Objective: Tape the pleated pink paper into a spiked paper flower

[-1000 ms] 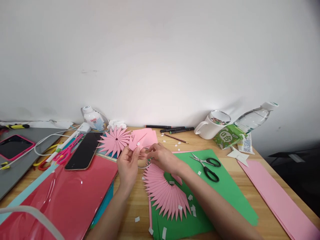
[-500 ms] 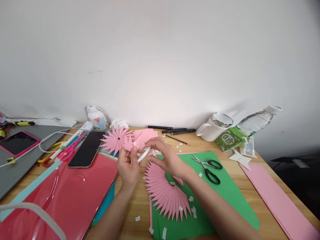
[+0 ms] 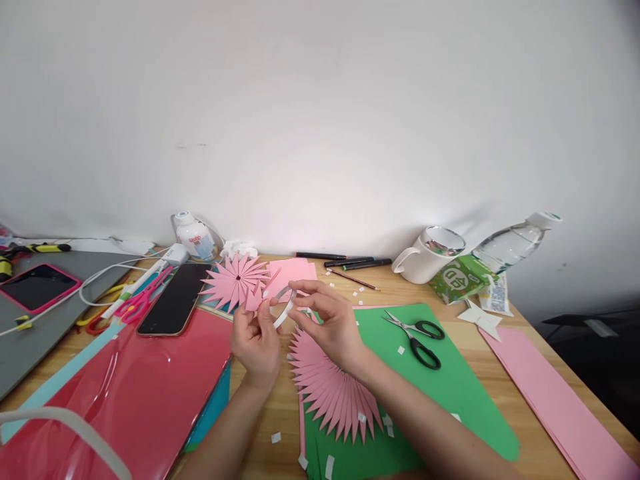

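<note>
My left hand (image 3: pixel 256 340) is closed, pinching a small pointed piece of folded pink paper (image 3: pixel 254 301). In the fingertips of my right hand (image 3: pixel 327 320) is a narrow white roll of tape (image 3: pixel 285 310), tilted, its lower edge close to my left thumb. Whether a strip of tape joins the roll to the paper I cannot tell. Below my right hand a pink pleated paper fan (image 3: pixel 330 393) lies curved on green paper (image 3: pixel 400 400), partly hidden by the forearm. Behind my left hand is a round pink paper star (image 3: pixel 235 279).
Black-handled scissors (image 3: pixel 417 337) lie on the green paper among white scraps. A white mug (image 3: pixel 425 260), a green box (image 3: pixel 457 279) and a tilted water bottle (image 3: pixel 515 243) stand back right. To the left are a phone (image 3: pixel 173 303), pink scissors (image 3: pixel 143 300) and red sheets (image 3: pixel 135 393).
The roll of tape has turned, and more of its ring shows. My right fingers have closed in on it. The small pink paper in my left hand has dipped lower.
</note>
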A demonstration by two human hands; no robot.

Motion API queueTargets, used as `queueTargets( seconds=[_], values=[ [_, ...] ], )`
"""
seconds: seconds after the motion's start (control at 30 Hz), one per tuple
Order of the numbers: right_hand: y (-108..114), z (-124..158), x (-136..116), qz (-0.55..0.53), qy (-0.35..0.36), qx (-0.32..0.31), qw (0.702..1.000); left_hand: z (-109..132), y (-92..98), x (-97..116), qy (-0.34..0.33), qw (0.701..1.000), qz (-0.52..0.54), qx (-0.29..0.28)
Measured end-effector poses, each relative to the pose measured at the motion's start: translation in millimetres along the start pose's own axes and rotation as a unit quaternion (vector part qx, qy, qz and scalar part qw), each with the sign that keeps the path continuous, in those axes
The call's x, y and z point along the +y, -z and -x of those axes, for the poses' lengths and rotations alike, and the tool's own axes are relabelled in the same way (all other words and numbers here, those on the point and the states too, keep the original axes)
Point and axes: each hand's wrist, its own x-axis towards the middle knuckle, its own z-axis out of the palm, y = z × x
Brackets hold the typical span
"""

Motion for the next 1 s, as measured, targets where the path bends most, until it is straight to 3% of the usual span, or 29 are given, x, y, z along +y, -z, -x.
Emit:
queueTargets(
  seconds=[0.1,0.3,0.43,0.5,0.57,0.63,0.73,0.87,1.0],
  values=[
    [-1,2,-5,-0.024,-0.022,-0.005,0.999,3,1.0,-5,-0.012,1.0,-0.021,-0.008],
    [6,1,-25,0.05,0.059,-0.025,0.997,-3,-1.6,4,0.056,0.998,0.016,0.025],
    [37,-6,-33,0.079,0.005,0.055,0.995,-7,-2.2,7,0.09,0.994,0.049,0.046],
    [63,-4,-28,0.167,-0.022,0.059,0.984,-8,-1.6,7,0.075,0.995,0.049,0.043],
    [93,9,-16,0.296,-0.077,0.02,0.952,-7,-0.7,6,0.055,0.997,0.051,0.033],
    [121,32,2,0.423,-0.151,-0.02,0.893,-6,0.0,7,0.043,0.997,0.053,0.025],
    [150,75,28,0.526,-0.238,-0.068,0.814,-4,0.2,8,0.04,0.998,0.04,0.01],
    [158,113,47,0.577,-0.225,-0.078,0.781,-2,-0.4,10,0.04,0.999,0.027,-0.009],
    [154,117,47,0.582,-0.236,-0.065,0.776,-2,-0.2,10,0.034,0.999,0.028,-0.01]
  ],
)
